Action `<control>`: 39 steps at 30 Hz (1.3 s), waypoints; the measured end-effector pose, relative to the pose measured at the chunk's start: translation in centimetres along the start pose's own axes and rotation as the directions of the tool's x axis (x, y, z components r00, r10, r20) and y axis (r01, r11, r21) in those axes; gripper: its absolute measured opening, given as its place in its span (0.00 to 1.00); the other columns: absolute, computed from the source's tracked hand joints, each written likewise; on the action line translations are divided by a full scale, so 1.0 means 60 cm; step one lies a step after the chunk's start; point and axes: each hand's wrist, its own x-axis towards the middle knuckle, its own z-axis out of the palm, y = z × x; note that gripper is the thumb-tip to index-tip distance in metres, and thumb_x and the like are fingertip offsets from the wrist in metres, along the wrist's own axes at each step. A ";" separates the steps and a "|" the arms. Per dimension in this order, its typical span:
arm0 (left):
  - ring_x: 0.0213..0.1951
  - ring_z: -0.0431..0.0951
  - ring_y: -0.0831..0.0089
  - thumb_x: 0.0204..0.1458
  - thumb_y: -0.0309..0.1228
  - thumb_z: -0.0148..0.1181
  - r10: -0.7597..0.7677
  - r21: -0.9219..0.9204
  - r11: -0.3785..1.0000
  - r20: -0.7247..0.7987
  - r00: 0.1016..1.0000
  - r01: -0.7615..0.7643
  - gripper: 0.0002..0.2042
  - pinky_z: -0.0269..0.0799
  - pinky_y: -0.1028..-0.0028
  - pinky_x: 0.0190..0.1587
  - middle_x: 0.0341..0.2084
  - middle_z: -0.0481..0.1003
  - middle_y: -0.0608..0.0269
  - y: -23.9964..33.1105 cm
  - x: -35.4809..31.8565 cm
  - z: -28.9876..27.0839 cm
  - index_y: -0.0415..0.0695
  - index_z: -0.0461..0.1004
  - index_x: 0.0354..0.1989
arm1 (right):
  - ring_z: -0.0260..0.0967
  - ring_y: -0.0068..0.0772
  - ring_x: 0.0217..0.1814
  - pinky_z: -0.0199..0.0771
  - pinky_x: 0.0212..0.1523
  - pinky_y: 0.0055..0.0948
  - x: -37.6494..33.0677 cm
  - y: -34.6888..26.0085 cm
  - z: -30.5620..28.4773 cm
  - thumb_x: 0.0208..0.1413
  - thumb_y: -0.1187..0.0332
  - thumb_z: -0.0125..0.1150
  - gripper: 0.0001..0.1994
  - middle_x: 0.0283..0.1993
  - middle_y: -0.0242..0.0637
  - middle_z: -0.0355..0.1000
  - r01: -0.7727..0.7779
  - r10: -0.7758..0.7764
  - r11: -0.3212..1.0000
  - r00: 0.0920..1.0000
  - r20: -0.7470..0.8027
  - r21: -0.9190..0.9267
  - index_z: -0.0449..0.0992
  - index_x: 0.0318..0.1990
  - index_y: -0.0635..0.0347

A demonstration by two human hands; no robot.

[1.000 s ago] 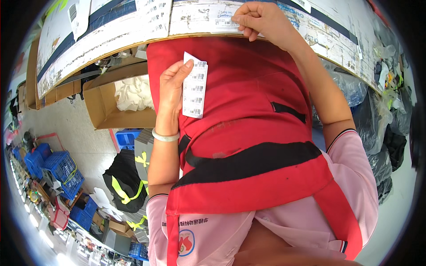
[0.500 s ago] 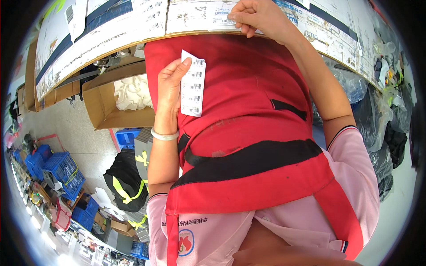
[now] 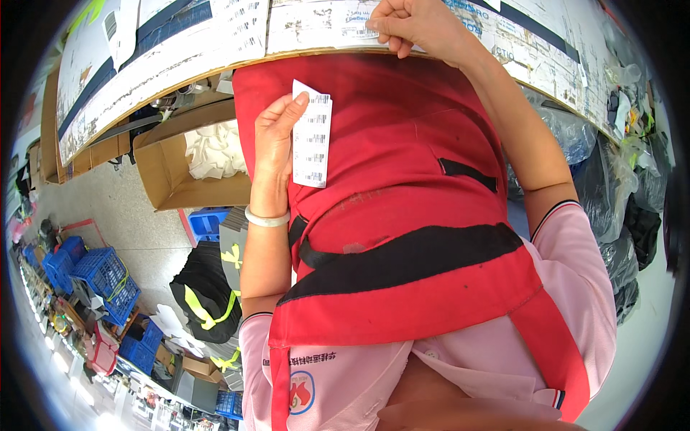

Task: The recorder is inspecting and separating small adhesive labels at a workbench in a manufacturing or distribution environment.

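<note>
Left hand (image 3: 274,138) slightly leftward, clamped on label sheet (image 3: 312,144); right grip (image 3: 415,26) together

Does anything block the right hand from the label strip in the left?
Nothing visible does. Between the right hand and the label strip in the left hand, the view shows only red apron and table edge; depth is unclear.

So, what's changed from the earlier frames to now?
Very little: the left hand, right hand and white worktop shifted slightly up-left in view. Nothing visibly taken hold of or let go. Left hand still holds the label strip; right hand stays at the worktop's near edge.
</note>
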 end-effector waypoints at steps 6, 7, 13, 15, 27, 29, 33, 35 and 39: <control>0.25 0.77 0.80 0.53 0.27 0.60 -0.001 0.003 1.000 -0.008 1.000 0.001 0.05 0.72 0.82 0.27 0.26 0.78 0.62 -0.001 0.000 -0.002 0.38 0.77 0.34 | 0.68 0.21 0.20 0.72 0.20 0.20 0.002 0.002 0.004 0.54 0.71 0.57 0.07 0.22 0.34 0.71 0.005 -0.005 0.999 1.000 -0.006 -0.038 0.74 0.30 0.67; 0.25 0.77 0.80 0.53 0.27 0.60 -0.004 0.001 1.000 -0.009 1.000 0.004 0.05 0.72 0.82 0.27 0.26 0.78 0.62 -0.001 0.000 -0.001 0.38 0.77 0.34 | 0.68 0.21 0.20 0.72 0.20 0.20 0.003 0.003 0.005 0.54 0.71 0.57 0.07 0.22 0.35 0.71 0.011 -0.012 0.998 1.000 -0.020 -0.069 0.74 0.29 0.68; 0.25 0.77 0.80 0.53 0.27 0.60 -0.004 0.028 1.000 -0.014 1.000 0.005 0.06 0.71 0.82 0.27 0.26 0.78 0.63 0.001 0.004 0.004 0.38 0.77 0.34 | 0.68 0.21 0.20 0.71 0.20 0.21 -0.003 -0.006 0.006 0.55 0.71 0.56 0.07 0.23 0.34 0.71 0.065 -0.067 0.989 0.998 -0.012 -0.131 0.74 0.30 0.67; 0.25 0.77 0.80 0.53 0.27 0.60 -0.002 0.032 0.999 0.007 1.000 0.001 0.06 0.71 0.82 0.28 0.26 0.78 0.63 -0.001 0.007 0.003 0.38 0.77 0.34 | 0.68 0.21 0.20 0.71 0.21 0.21 -0.009 -0.001 -0.001 0.55 0.71 0.56 0.07 0.23 0.34 0.71 0.064 -0.064 0.997 0.998 -0.014 -0.049 0.74 0.30 0.66; 0.27 0.78 0.79 0.54 0.28 0.59 0.007 0.048 0.999 -0.007 1.000 -0.007 0.05 0.73 0.82 0.30 0.28 0.79 0.63 -0.002 0.004 0.004 0.41 0.77 0.34 | 0.66 0.19 0.20 0.68 0.20 0.19 0.014 0.126 -0.274 0.52 0.69 0.62 0.07 0.23 0.34 0.71 0.025 -0.117 0.984 0.842 -0.527 -0.178 0.73 0.31 0.64; 0.27 0.78 0.79 0.54 0.28 0.59 0.007 0.057 0.998 -0.018 1.000 -0.006 0.05 0.73 0.82 0.30 0.28 0.79 0.63 -0.002 0.002 0.003 0.41 0.77 0.35 | 0.68 0.27 0.20 0.69 0.22 0.26 0.028 0.155 -0.276 0.47 0.66 0.67 0.11 0.23 0.37 0.71 -0.149 -0.018 0.959 0.815 -0.579 -0.240 0.72 0.33 0.62; 0.28 0.78 0.79 0.54 0.28 0.59 0.025 0.046 0.999 -0.025 0.999 -0.024 0.05 0.73 0.81 0.31 0.29 0.79 0.63 0.001 -0.002 0.003 0.41 0.77 0.35 | 0.69 0.46 0.27 0.68 0.32 0.37 0.028 0.148 -0.253 0.42 0.61 0.69 0.20 0.24 0.45 0.70 -0.202 -0.336 0.793 0.642 -0.689 -0.575 0.71 0.39 0.60; 0.29 0.78 0.78 0.54 0.28 0.58 0.059 0.051 0.997 -0.027 0.998 -0.058 0.05 0.73 0.80 0.32 0.29 0.79 0.64 0.004 -0.003 0.012 0.41 0.76 0.35 | 0.70 0.33 0.26 0.69 0.28 0.30 -0.007 0.093 -0.197 0.49 0.67 0.64 0.13 0.25 0.38 0.71 -0.020 -0.334 0.869 0.711 -0.618 -0.494 0.71 0.39 0.62; 0.29 0.76 0.81 0.54 0.26 0.59 0.115 0.026 0.993 -0.011 0.993 -0.115 0.06 0.71 0.82 0.33 0.29 0.78 0.64 0.018 -0.026 0.018 0.37 0.77 0.36 | 0.68 0.18 0.34 0.69 0.37 0.19 -0.062 0.048 -0.009 0.56 0.66 0.58 0.10 0.33 0.29 0.73 0.240 -0.254 0.966 0.952 -0.169 -0.098 0.76 0.42 0.61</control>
